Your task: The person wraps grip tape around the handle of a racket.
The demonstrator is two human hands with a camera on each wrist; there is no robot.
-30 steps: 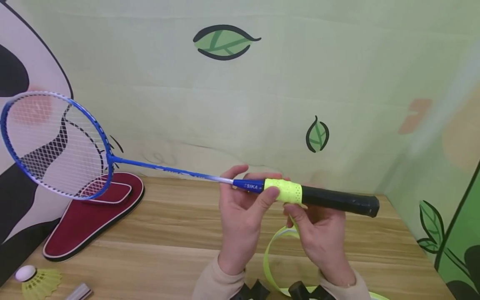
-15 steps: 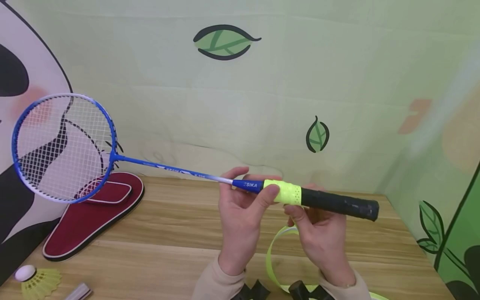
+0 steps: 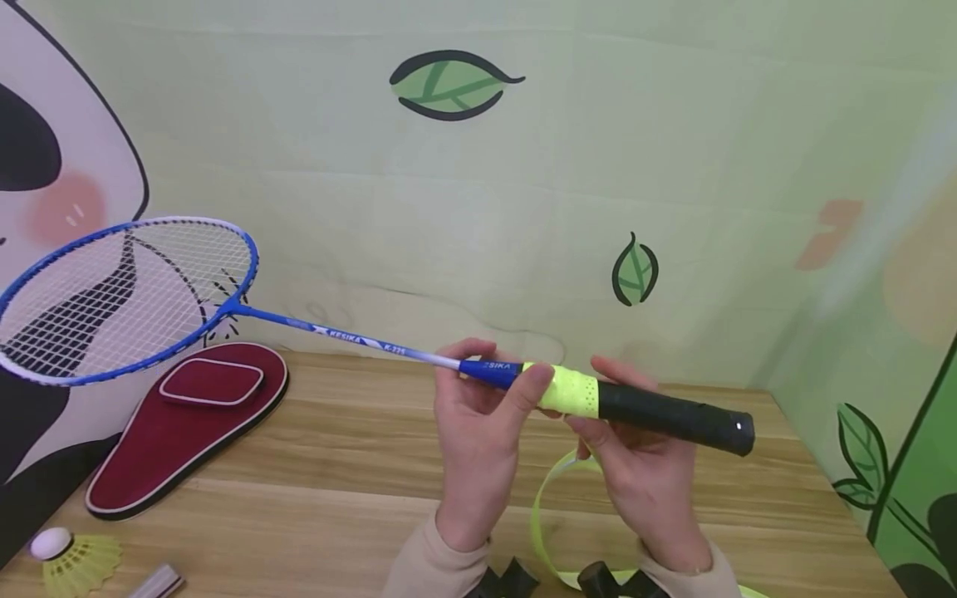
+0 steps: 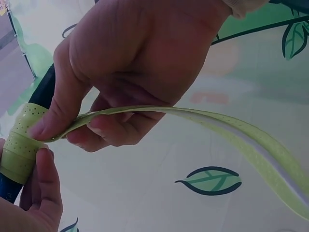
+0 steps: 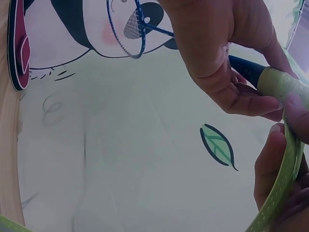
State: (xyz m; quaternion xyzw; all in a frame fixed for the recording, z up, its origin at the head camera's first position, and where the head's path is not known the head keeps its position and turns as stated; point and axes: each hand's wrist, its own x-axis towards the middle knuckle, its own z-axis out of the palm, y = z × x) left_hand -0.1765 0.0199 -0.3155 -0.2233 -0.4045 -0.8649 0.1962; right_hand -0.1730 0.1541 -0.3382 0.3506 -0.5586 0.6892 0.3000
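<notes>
A blue and white badminton racket (image 3: 351, 337) is held level above the table, its head to the left. My left hand (image 3: 478, 453) grips it where the blue cone meets the handle, thumb on the yellow wrap. Yellow-green perforated overgrip tape (image 3: 574, 392) winds round the upper part of the black handle (image 3: 673, 415). Just below the wrap, my right hand (image 3: 650, 473) pinches the loose tape (image 4: 145, 110) between thumb and fingers; a finger shows behind the handle. From there the strip (image 3: 537, 519) loops down to the table. Some fingertips are hidden behind the handle.
On the left of the wooden table (image 3: 336, 465) lies a dark red racket cover (image 3: 187, 440). A yellow shuttlecock (image 3: 78, 556) and a small silvery object (image 3: 159, 581) are near the front left. A printed backdrop (image 3: 336, 166) stands behind.
The racket has turned about its long axis, so its head tilts differently. The handle's end has dropped slightly. A right-hand finger has come up behind the handle.
</notes>
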